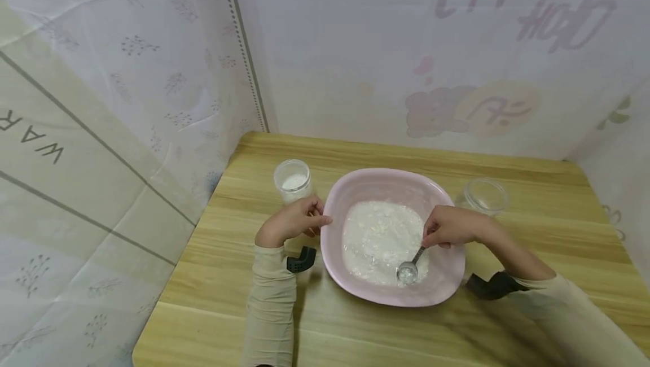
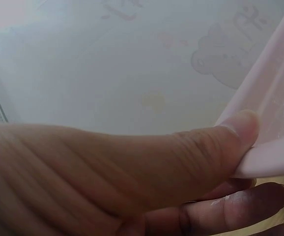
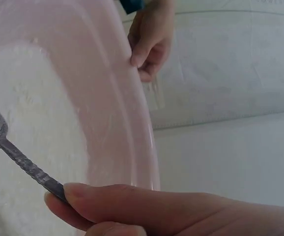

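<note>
A pink basin (image 1: pixel 335 265) stands on the table, with a wet white flour-like mixture (image 1: pixel 378 231) spread over its bottom. My left hand (image 1: pixel 294 221) grips the basin's left rim, thumb on top and fingers underneath, as the left wrist view shows. My right hand (image 1: pixel 454 226) reaches over the right rim and pinches the handle of a metal spoon (image 1: pixel 408 272) between thumb and fingers. The spoon's bowl is coated with white stuff and lies at the mixture's near right part. In the right wrist view the spoon's handle (image 3: pixel 31 169) shows a twisted pattern.
Behind my left hand is a clear jar (image 1: pixel 293 178) with white powder in it. Another clear jar (image 1: pixel 484 196) stands to the right of the basin, partly behind my right hand. The wooden table (image 1: pixel 218 293) meets patterned cloth walls (image 1: pixel 355 62) at the back and sides.
</note>
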{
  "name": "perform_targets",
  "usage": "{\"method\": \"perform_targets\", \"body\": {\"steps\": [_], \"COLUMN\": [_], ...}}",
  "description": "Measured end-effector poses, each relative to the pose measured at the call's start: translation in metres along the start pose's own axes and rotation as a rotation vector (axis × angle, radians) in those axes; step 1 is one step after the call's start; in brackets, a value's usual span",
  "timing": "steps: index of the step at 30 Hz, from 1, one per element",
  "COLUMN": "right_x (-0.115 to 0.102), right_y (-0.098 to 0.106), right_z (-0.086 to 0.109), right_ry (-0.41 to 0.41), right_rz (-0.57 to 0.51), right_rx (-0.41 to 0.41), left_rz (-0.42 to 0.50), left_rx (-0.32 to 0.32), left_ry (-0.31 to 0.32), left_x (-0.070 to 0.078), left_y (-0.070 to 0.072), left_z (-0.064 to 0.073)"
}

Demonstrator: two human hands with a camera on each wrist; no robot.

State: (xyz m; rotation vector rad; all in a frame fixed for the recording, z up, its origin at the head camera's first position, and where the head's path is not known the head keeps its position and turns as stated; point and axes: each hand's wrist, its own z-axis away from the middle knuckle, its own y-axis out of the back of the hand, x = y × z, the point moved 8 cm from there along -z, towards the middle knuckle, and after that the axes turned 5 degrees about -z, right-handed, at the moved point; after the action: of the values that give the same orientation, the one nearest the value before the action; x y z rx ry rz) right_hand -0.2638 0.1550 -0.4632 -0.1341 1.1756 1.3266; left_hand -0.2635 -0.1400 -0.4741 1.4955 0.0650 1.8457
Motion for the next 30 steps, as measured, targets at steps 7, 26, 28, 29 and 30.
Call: {"method": "perform_targets", "body": {"steps": [7,26,28,29,30], "right_x": [0.010,-0.001,-0.010,-0.016,-0.023], "right_y": [0.030,0.055,0.047,0.043,0.038], "right_z": [0.012,-0.027,-0.038,-0.043,-0.048], "right_ry": [-0.057,-0.072,-0.042,-0.016,0.020], "right_rz": [0.094,0.213,0.216,0.220,0.216], "right_rx": [0.181,0.530,0.522,0.516,0.506], "left_rz": [0.012,0.023,0.022,0.022,0.021], "left_rx": [-0.009,-0.015,-0.012,-0.010,-0.008], "left_ry": [0.003,-0.004,-0.008,-0.008,-0.006], "left_x": [-0.001,0.001,0.001,0.001,0.000], "left_y": [0.000,-0.001,-0.001,-0.001,-0.001], "left_z": [0.000,0.000,0.000,0.000,0.000]}}
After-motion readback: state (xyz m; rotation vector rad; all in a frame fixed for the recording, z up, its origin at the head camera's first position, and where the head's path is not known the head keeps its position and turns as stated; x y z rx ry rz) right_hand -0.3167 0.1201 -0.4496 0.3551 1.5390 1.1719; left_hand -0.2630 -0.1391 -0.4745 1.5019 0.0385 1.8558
